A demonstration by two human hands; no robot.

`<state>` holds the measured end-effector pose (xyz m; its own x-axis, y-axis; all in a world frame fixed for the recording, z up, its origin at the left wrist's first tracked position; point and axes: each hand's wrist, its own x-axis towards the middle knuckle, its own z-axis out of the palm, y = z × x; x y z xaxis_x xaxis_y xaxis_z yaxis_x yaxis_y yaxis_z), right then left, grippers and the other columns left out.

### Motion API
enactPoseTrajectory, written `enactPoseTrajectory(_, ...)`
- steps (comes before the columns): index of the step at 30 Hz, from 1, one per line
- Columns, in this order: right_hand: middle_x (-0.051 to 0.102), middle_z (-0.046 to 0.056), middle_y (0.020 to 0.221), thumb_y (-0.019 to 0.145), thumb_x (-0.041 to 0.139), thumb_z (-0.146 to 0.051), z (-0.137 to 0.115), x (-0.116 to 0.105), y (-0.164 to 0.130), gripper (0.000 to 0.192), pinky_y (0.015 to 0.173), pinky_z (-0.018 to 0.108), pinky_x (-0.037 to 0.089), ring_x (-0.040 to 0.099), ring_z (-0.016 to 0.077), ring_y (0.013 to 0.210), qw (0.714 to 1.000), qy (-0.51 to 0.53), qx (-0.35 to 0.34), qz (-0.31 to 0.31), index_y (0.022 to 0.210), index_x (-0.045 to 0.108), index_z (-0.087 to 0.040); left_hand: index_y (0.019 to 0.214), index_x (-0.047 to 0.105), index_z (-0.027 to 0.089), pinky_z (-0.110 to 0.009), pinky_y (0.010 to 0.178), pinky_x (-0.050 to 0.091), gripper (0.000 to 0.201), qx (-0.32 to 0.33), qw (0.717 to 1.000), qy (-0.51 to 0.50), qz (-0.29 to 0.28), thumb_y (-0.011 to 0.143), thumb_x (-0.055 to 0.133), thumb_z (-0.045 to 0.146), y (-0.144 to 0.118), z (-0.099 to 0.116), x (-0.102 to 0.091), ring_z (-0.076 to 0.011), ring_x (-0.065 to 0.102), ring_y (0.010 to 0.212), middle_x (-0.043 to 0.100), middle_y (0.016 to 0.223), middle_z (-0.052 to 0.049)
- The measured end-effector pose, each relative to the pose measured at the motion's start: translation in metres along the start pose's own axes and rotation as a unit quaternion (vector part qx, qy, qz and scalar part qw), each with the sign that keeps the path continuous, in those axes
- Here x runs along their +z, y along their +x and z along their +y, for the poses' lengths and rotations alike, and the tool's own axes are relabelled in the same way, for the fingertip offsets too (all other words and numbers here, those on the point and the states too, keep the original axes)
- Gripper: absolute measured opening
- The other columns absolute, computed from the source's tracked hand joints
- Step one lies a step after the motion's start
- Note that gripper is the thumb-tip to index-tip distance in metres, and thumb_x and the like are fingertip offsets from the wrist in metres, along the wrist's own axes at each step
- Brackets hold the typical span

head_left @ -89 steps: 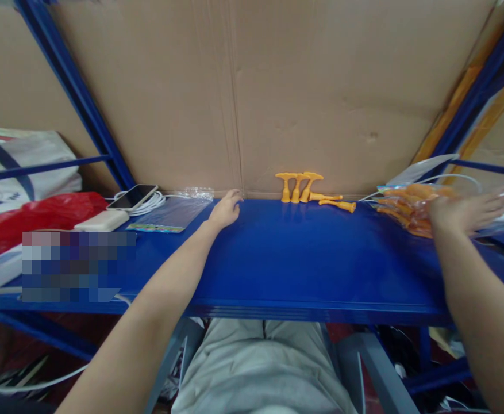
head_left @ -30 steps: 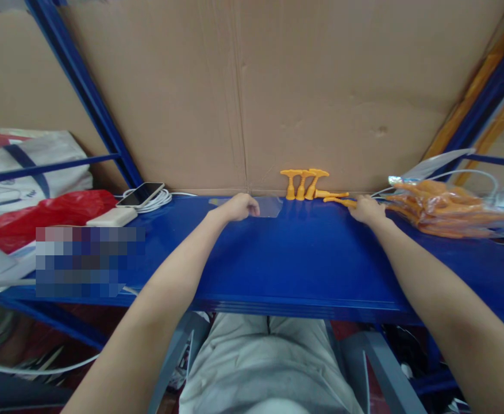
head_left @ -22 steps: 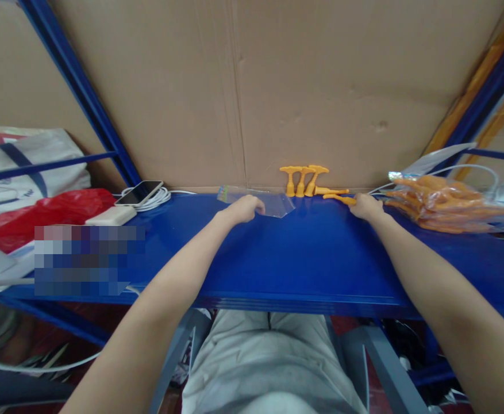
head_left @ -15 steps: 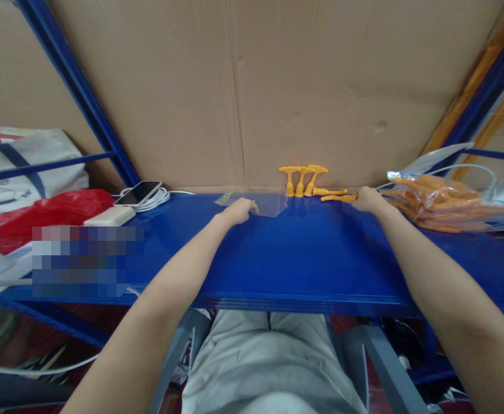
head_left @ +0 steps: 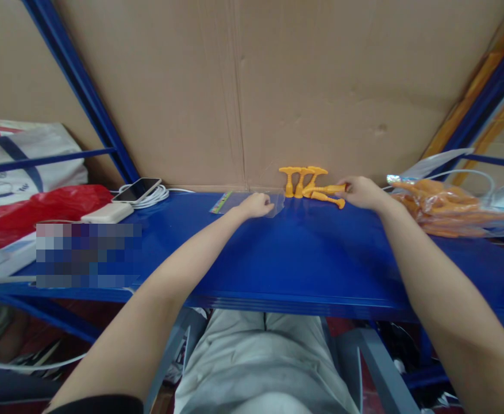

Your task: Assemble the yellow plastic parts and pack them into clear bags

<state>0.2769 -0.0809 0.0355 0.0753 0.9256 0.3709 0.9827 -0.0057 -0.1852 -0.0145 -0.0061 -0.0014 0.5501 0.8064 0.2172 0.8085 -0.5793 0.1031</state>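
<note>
My left hand point(head_left: 258, 206) rests, fingers curled, on a flat clear plastic bag point(head_left: 237, 201) with a colourful printed strip at its left end. My right hand point(head_left: 362, 192) pinches the right end of an orange-yellow toy hammer point(head_left: 327, 188) lying sideways. Just below it, another toy hammer point(head_left: 328, 198) lies slanted on the blue shelf. To the left, three more toy hammers point(head_left: 300, 181) lean upright in a row against the cardboard, heads up. My right fingertips are partly hidden behind the hand.
A clear bag full of orange pieces point(head_left: 445, 204) lies at the right. On the left are a phone point(head_left: 137, 191) on a coiled white cable, a white power bank point(head_left: 107, 213) and a red plastic bag point(head_left: 57, 204). Blue posts and a cardboard wall point(head_left: 183, 103) bound the shelf point(head_left: 277, 259).
My right hand has moved slightly left and up, from the lower toy hammer to the one above it. The lower hammer now lies free. My left hand has slid slightly right on the bag.
</note>
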Motion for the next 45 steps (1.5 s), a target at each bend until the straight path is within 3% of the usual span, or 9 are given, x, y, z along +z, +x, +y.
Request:
enactPoseTrajectory(4,0.072,0.012,0.108,0.085,0.060,-0.028,-0.020,0.014,-0.004,0.038,0.081,0.037,0.054,0.067,0.0256,0.090,0.993,0.073,-0.081,0.049,0.120,0.069,-0.016,0.091,0.076,0.011,-0.030,0.078,0.053,0.045,-0.036,0.999,0.024,-0.027,0.094,0.047,0.045,0.013,0.022,-0.002,-0.0278,0.071,0.096,0.075,0.097,-0.017)
enactPoseTrajectory(11,0.070,0.012,0.113,0.084,0.063,-0.022,-0.030,0.042,-0.003,0.031,0.091,0.036,0.051,0.066,0.0255,0.099,0.989,0.069,-0.131,0.011,0.114,0.071,-0.017,0.115,0.072,0.010,-0.028,0.083,0.054,0.046,-0.087,0.989,0.060,-0.099,0.087,0.060,0.044,0.021,0.035,0.000,-0.0302,0.068,0.108,0.072,0.115,-0.020)
enactPoseTrajectory(16,0.071,0.010,0.101,0.081,0.066,-0.019,-0.024,0.061,0.004,0.025,0.087,0.035,0.051,0.067,0.0236,0.092,0.979,0.088,-0.182,0.022,0.105,0.072,-0.016,0.114,0.073,0.012,-0.029,0.087,0.053,0.051,-0.037,0.993,0.094,-0.068,0.091,0.053,0.053,0.014,0.035,-0.002,-0.0301,0.066,0.114,0.072,0.118,-0.018)
enactPoseTrajectory(21,0.072,0.010,0.100,0.080,0.068,-0.021,-0.037,0.068,0.009,0.026,0.085,0.036,0.052,0.067,0.0232,0.089,0.966,0.142,-0.213,0.025,0.105,0.073,-0.017,0.110,0.073,0.013,-0.032,0.089,0.053,0.037,0.019,0.992,0.123,-0.012,0.095,0.044,0.030,0.001,0.045,-0.007,-0.0286,0.068,0.112,0.073,0.114,-0.015)
enactPoseTrajectory(27,0.072,0.006,0.082,0.076,0.073,-0.026,-0.063,0.068,0.013,0.032,0.073,0.031,0.053,0.064,0.0177,0.071,0.947,0.257,-0.174,-0.086,0.106,0.073,-0.014,0.115,0.070,0.014,-0.033,0.087,0.053,0.036,0.064,0.992,0.100,0.034,0.095,0.042,0.026,-0.008,0.053,-0.006,-0.0277,0.070,0.106,0.074,0.110,-0.014)
enactPoseTrajectory(33,0.071,0.006,0.081,0.073,0.075,-0.025,-0.071,0.068,0.025,0.022,0.068,0.026,0.052,0.062,0.0132,0.069,0.866,0.414,-0.078,-0.267,0.091,0.075,-0.012,0.113,0.071,0.016,-0.031,0.086,0.052,0.036,0.107,0.991,0.073,0.025,0.095,0.040,0.023,-0.022,0.043,0.004,-0.0242,0.069,0.105,0.074,0.111,-0.011)
enactPoseTrajectory(37,0.070,0.005,0.075,0.070,0.076,-0.018,-0.082,0.072,0.030,0.014,0.067,0.026,0.052,0.060,0.0126,0.065,0.880,0.382,-0.042,-0.280,0.083,0.075,-0.013,0.104,0.073,0.018,-0.029,0.084,0.052,0.032,0.115,0.991,0.066,0.013,0.093,0.044,0.026,-0.028,0.040,0.006,-0.0227,0.070,0.102,0.075,0.108,-0.009)
enactPoseTrajectory(40,0.068,0.003,0.070,0.070,0.077,-0.023,-0.091,0.079,0.030,0.015,0.068,0.029,0.052,0.060,0.0143,0.064,0.909,0.320,-0.064,-0.259,0.082,0.077,-0.015,0.098,0.073,0.017,-0.031,0.084,0.052,0.041,0.049,0.998,0.044,0.024,0.097,0.039,0.040,-0.025,0.032,-0.005,-0.0250,0.069,0.103,0.075,0.105,-0.010)
enactPoseTrajectory(45,0.064,0.000,0.062,0.071,0.077,-0.025,-0.098,0.084,0.025,0.017,0.056,0.024,0.047,0.053,0.0110,0.055,0.927,0.302,-0.075,-0.208,0.085,0.079,-0.014,0.120,0.066,0.009,-0.035,0.090,0.052,0.044,-0.258,0.962,0.060,0.069,0.093,0.047,0.038,-0.023,-0.023,-0.033,-0.0328,0.065,0.115,0.069,0.119,-0.022)
